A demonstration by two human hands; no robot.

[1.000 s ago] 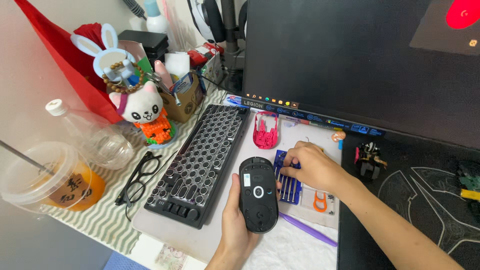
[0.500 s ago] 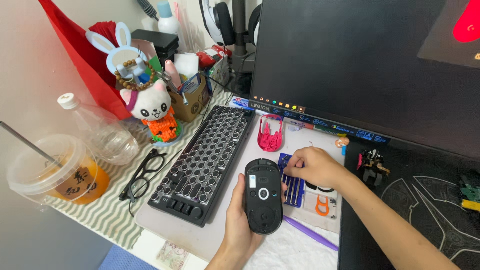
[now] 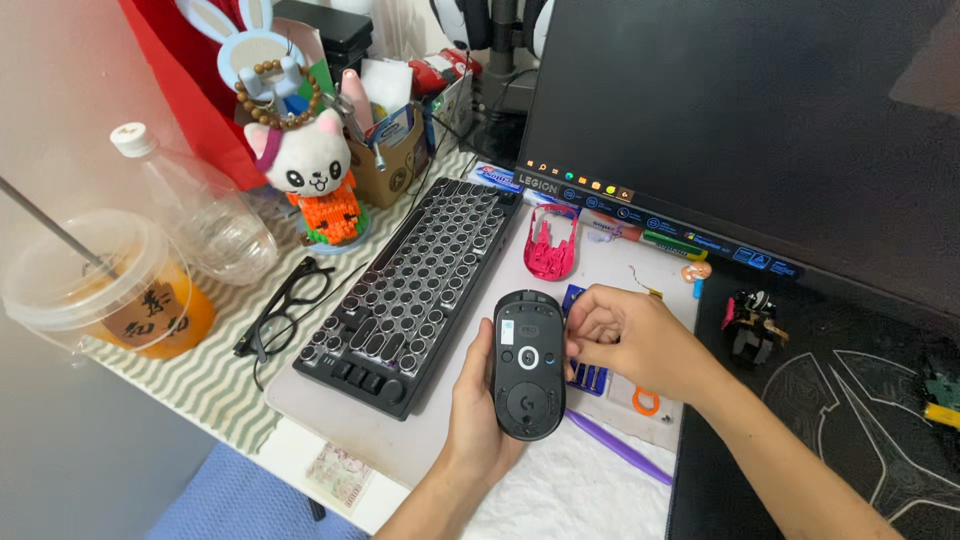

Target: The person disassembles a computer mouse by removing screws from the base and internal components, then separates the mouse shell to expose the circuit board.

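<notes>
Your left hand (image 3: 478, 410) cups a black mouse (image 3: 528, 365) turned belly-up, low centre of the worktop (image 3: 390, 440); grip closed round its sides, thumb on the left edge. Your right hand (image 3: 625, 340) sits at the mouse's 3 o'clock, fingers curled, fingertips (image 3: 575, 345) touching its right edge; whether they pinch anything small, you cannot tell.

Containers:
- Clear plastic cup (image 3: 95, 290) at 9 o'clock, domed lid on, orange drink in the lower part, straw (image 3: 45, 225) standing through the lid. Pale label with dark characters on its front.
- Clear plastic bottle (image 3: 200, 215) at 10 o'clock, lying tilted, white cap on, looks empty.
- Brown cardboard box (image 3: 385, 170) at 11 o'clock, crammed with pens and small packets.

Labels and signs:
- Row of small coloured stickers along the monitor's (image 3: 740, 120) lower bezel, 1 o'clock.
- White sticker on the mouse's underside, near its top.
- Printed paper slip (image 3: 340, 475) at the worktop's front edge, 7 o'clock.

Around it: black keyboard (image 3: 415, 280) just left of the mouse, glasses (image 3: 285, 310) beyond it, pink mouse shell (image 3: 550, 245) at 12 o'clock, cat figure (image 3: 315, 175) at 11.
</notes>
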